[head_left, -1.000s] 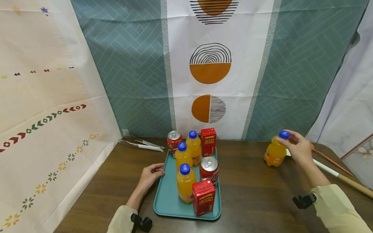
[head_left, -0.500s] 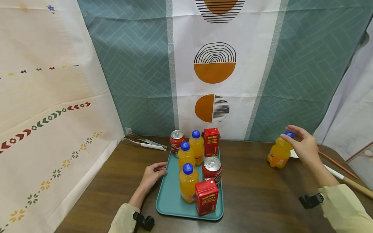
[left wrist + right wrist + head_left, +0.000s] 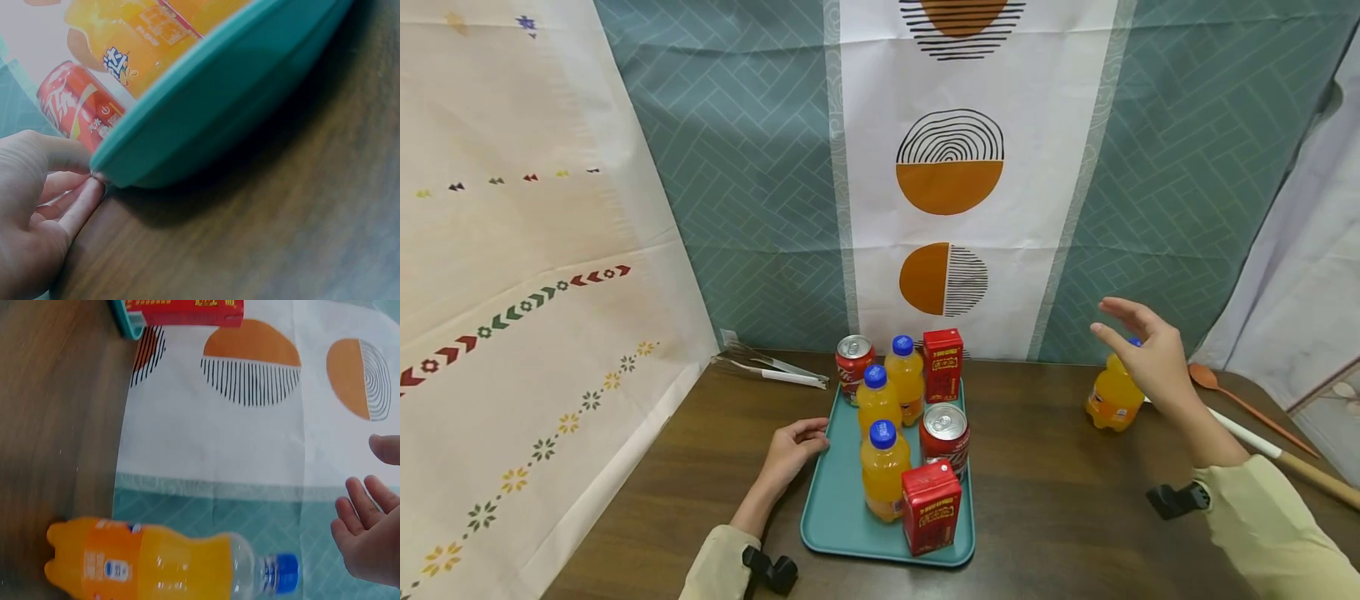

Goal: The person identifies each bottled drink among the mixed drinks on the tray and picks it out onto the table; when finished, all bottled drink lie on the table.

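My left hand [image 3: 793, 450] is at the left edge of a teal tray [image 3: 835, 529], finger and thumb pinching its rim in the left wrist view. On the tray stand several orange soda bottles [image 3: 886, 475] with blue caps, two red soda cans [image 3: 945, 433] and two red drink cartons [image 3: 931, 508]. At the right, another orange soda bottle [image 3: 1112, 398] stands upright on the table. My right hand [image 3: 1153, 354], holding nothing, is raised beside and above that bottle with thumb and fingers spread apart. The right wrist view shows a gap between the hand [image 3: 372, 531] and the bottle's cap [image 3: 286, 573].
Metal tongs [image 3: 775, 371] with white handles lie behind the tray on the left. To the right, an orange spoon [image 3: 1247, 404] and a white utensil with a wooden handle [image 3: 1315, 479] lie near the right arm. Patterned cloths [image 3: 760, 208] hang behind the wooden table [image 3: 1030, 492].
My right hand has let go of the bottle's cap and lifted up and to the left, fingers spreading. The bottle stays standing in place. My left hand remains at the tray.
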The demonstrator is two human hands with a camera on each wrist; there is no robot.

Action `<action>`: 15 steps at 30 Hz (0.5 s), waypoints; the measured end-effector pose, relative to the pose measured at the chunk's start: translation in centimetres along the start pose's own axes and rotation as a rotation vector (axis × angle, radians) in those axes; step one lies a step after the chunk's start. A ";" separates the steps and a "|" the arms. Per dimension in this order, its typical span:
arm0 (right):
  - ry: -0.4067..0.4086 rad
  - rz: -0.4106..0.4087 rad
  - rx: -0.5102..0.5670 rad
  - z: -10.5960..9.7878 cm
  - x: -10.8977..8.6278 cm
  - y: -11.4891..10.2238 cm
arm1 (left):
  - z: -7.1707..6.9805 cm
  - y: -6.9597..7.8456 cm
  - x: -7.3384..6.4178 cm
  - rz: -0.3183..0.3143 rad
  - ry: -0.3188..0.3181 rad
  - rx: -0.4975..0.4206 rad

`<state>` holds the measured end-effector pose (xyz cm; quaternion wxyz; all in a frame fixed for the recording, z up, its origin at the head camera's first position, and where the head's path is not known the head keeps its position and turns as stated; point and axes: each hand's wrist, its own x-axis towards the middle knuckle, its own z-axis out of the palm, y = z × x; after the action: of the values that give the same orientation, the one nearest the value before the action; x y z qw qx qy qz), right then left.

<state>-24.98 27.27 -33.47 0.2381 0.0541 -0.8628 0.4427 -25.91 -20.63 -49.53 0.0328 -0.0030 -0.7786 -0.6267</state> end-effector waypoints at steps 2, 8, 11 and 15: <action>-0.006 -0.032 0.018 0.6 0.2 -0.4 | -0.1 0.1 0.0 0.001 0.004 -0.004; -0.055 -0.082 0.112 2.4 0.7 -1.3 | -0.1 0.0 -0.1 0.007 0.009 -0.006; -0.086 -0.082 0.140 3.4 0.9 -2.0 | 0.0 -0.1 -0.1 0.005 0.010 -0.009; -0.122 -0.072 0.141 5.1 0.9 -2.8 | -0.1 -0.1 -0.2 0.013 0.001 -0.004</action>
<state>-26.79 21.69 -33.46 0.1967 0.1285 -0.8397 0.4896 -25.67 -20.74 -49.58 0.0371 -0.0078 -0.7772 -0.6282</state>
